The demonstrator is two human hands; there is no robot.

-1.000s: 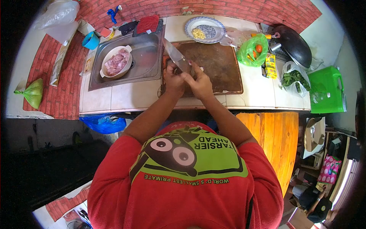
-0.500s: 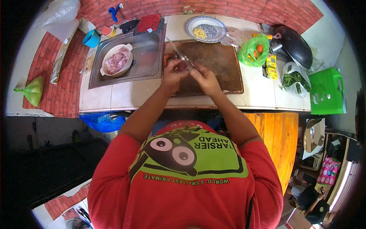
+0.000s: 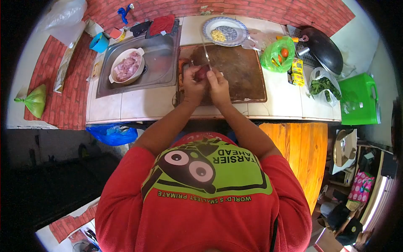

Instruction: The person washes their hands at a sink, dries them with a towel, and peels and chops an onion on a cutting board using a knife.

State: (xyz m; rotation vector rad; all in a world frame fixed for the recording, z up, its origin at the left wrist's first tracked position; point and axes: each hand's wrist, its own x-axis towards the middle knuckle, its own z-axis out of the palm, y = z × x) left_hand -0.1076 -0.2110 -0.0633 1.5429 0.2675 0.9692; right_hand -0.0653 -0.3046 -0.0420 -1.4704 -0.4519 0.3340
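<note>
My left hand (image 3: 194, 87) is closed around a red onion (image 3: 202, 74) above the near left part of the brown cutting board (image 3: 241, 80). Right beside it, my right hand (image 3: 219, 87) grips a knife (image 3: 205, 52), whose blade points away from me toward the back of the counter. The handle is hidden in my fingers. My right thumb lies close to the onion, and I cannot tell whether the blade touches it. Behind the board, a blue-patterned plate (image 3: 237, 40) carries chopped pale yellow pieces (image 3: 218, 35).
Left of the board is a metal sink (image 3: 163, 63) with a white pot (image 3: 112, 78) of raw meat (image 3: 127, 67). To the right lie a green bag of tomatoes (image 3: 275, 54), yellow packets (image 3: 297, 72), leafy greens (image 3: 323, 85), a dark wok (image 3: 323, 50) and a green container (image 3: 359, 101).
The knife has swung from a slant to pointing nearly straight away from me. My right hand has shifted slightly left and turned upright, and the onion shows more clearly between my hands.
</note>
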